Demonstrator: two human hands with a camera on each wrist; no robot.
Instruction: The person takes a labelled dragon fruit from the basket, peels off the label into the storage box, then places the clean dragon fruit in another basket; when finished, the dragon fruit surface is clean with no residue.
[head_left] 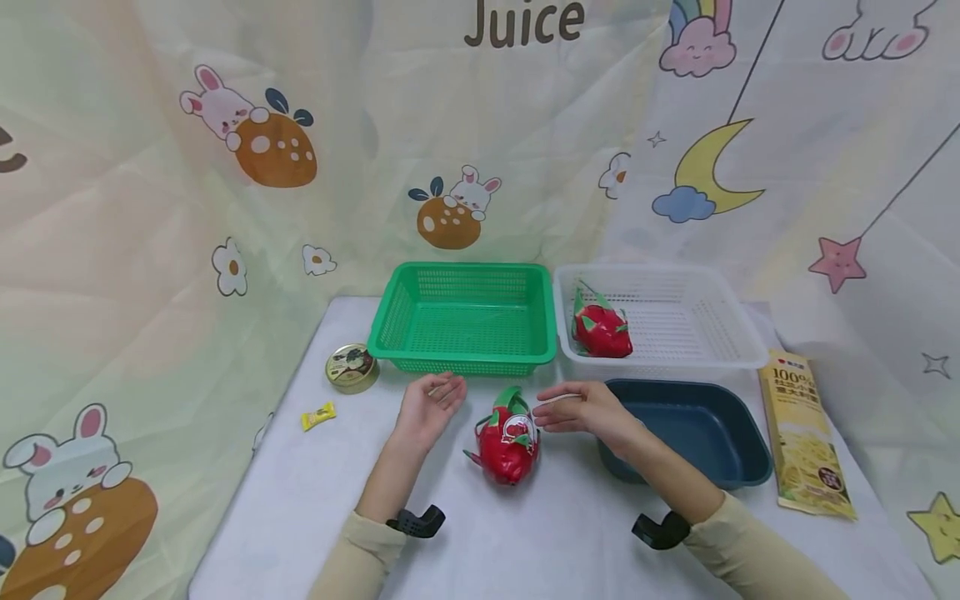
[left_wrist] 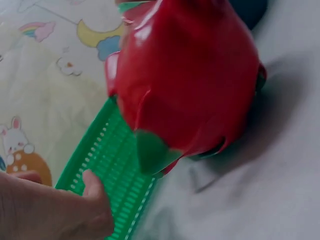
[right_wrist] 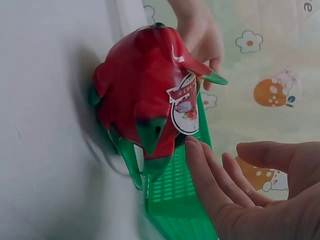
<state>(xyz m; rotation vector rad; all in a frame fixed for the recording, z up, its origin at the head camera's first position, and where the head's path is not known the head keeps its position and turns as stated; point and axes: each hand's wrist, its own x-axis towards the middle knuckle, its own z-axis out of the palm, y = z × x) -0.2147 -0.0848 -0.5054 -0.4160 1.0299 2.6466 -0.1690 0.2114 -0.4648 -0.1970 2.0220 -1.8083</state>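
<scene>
A red dragon fruit point(head_left: 507, 446) with green-tipped scales and a round sticker lies on the white tabletop between both hands. My left hand point(head_left: 432, 407) is to its left, fingers loosely bent and holding nothing. To the right of the fruit is my right hand point(head_left: 581, 412), its fingers extended toward the sticker side. In the right wrist view, the fingertips of the right hand point(right_wrist: 250, 185) come right up near the fruit point(right_wrist: 145, 90). The left wrist view shows the fruit point(left_wrist: 190, 80) large, with the left hand point(left_wrist: 60, 205) at the lower left.
A green basket point(head_left: 462, 365) stands behind the hands. Right of it, a white basket point(head_left: 675, 360) holds another dragon fruit point(head_left: 602, 330). A dark blue tray point(head_left: 686, 433) and a yellow food packet point(head_left: 804, 433) are on the right. On the left lie a round tin point(head_left: 352, 368) and a small yellow wrapped candy point(head_left: 318, 416).
</scene>
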